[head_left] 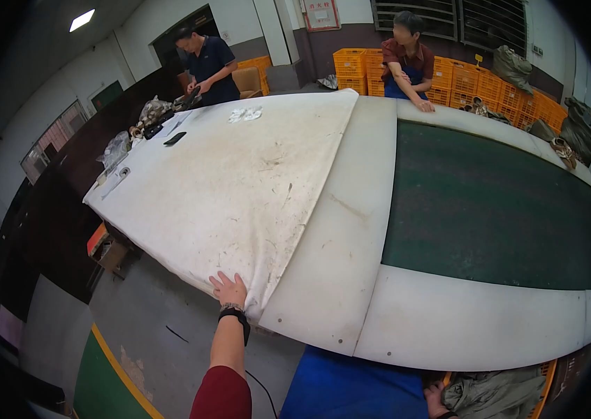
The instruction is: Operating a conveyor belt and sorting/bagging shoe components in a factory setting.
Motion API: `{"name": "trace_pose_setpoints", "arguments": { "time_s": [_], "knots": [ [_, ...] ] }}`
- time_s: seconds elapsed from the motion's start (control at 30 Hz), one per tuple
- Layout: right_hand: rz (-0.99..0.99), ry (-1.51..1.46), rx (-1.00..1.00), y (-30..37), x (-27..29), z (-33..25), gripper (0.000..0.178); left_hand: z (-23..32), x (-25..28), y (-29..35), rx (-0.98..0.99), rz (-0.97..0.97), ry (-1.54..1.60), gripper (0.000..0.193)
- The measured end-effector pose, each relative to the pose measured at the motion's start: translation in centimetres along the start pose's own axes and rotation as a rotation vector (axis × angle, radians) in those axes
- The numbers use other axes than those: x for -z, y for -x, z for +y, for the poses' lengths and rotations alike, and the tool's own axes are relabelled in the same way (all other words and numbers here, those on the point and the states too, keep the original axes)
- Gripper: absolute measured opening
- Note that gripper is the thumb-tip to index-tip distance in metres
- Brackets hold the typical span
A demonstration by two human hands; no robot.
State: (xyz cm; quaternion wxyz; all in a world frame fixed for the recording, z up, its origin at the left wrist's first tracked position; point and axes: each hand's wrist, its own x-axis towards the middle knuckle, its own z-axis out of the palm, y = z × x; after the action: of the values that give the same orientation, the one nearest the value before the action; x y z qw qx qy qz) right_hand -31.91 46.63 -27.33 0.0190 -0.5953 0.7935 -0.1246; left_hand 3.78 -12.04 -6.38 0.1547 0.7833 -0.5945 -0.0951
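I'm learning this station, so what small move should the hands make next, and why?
Probably have the right hand take a secure hold of the grey fabric: it is right at the fabric's edge, though its grip can't be made out, while the left hand lies spread open on the white cloth.

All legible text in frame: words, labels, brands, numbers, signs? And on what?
Red-framed wall panel: printed characters; not transcribed.
Small wall notice: too small to read.
Yellow tag by the crates: too small to read.
White cloth: marks and stains, no text seen.
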Motion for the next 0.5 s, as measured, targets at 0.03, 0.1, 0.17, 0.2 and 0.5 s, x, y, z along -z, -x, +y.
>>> {"name": "trace_pose_setpoints", "arguments": {
  "time_s": [0.03, 0.1, 0.17, 0.2, 0.5],
  "knots": [
    [0.038, -0.069, -0.024, 0.2, -0.8, 0.4, 0.014, 0.0, 0.0, 0.0, -0.003, 0.006, -0.004, 0.067],
    [0.063, 0.0, 0.018, 0.4, -1.9, 1.1, 0.014, -0.1, 0.0, 0.0, -0.005, 0.004, -0.002, 0.067],
    [0.088, 0.07, 0.06, 0.5, -2.1, 1.3, 0.014, 0.0, 0.0, 0.0, -0.005, 0.005, -0.003, 0.067],
    [0.074, 0.068, 0.065, 0.5, -1.9, 1.1, 0.014, 0.0, 0.0, 0.0, -0.005, 0.006, -0.006, 0.067],
    [0.067, 0.017, -0.099, 0.5, -1.5, -0.4, 0.016, 0.4, 0.6, 0.3, 0.008, -0.019, 0.017, 0.067]
  ]
}}
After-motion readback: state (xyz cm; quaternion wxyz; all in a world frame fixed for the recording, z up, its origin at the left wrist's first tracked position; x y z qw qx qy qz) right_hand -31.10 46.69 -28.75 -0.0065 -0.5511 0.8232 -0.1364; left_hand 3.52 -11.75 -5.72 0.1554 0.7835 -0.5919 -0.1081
